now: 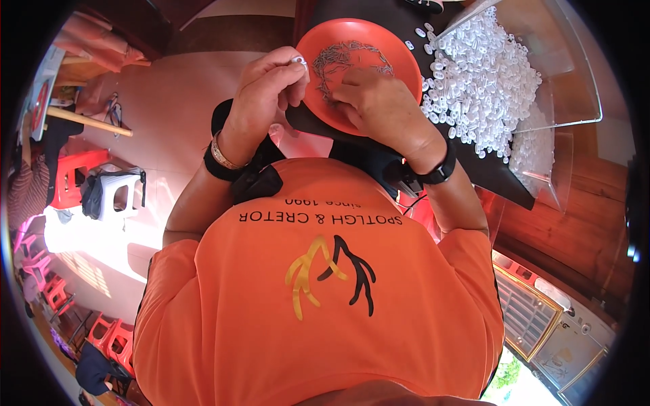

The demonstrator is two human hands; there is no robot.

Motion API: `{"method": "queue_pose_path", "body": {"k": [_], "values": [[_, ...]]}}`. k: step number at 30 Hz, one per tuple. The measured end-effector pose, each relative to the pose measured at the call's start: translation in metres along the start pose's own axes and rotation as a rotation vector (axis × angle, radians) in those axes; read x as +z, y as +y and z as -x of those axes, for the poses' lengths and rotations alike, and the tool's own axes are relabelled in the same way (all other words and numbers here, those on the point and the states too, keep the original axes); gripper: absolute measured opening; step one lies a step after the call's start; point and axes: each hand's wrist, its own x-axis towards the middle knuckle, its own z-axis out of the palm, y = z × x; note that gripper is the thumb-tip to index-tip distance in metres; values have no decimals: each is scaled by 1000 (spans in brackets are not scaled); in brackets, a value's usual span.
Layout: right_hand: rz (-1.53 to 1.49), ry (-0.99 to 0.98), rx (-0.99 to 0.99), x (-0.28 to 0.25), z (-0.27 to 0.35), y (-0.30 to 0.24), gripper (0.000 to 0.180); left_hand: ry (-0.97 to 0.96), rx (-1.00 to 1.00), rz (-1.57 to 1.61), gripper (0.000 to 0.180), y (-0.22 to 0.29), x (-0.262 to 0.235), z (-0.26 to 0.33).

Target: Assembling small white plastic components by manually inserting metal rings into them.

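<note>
Beside the bowl (404, 53), left hand (267, 82) pinches a white piece (298, 60); right hand (384, 103), grip unclear.

This looked like an informal workshop: heaped white plastic pieces (474, 81) and an orange-red bowl (410, 84) of small metal pins (369, 50) shared a dark table (500, 177). Plastic stools (66, 179) stood about the smooth floor (183, 88), though whether home or shop premises housed it was unclear.

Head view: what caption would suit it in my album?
Left hand pinching a white piece, right hand over a red bowl of grey bits, white pieces heaped alongside.
</note>
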Motion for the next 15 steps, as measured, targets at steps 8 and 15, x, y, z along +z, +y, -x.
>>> {"method": "queue_pose_path", "body": {"k": [8, 15], "values": [[-48, 81, 85, 1, -3, -3, 8, -18, -2, 3, 23, -3, 6, 2], [-301, 208, 273, -2, 10, 17, 8, -55, -15, 27, 22, -8, 13, -4]]}}
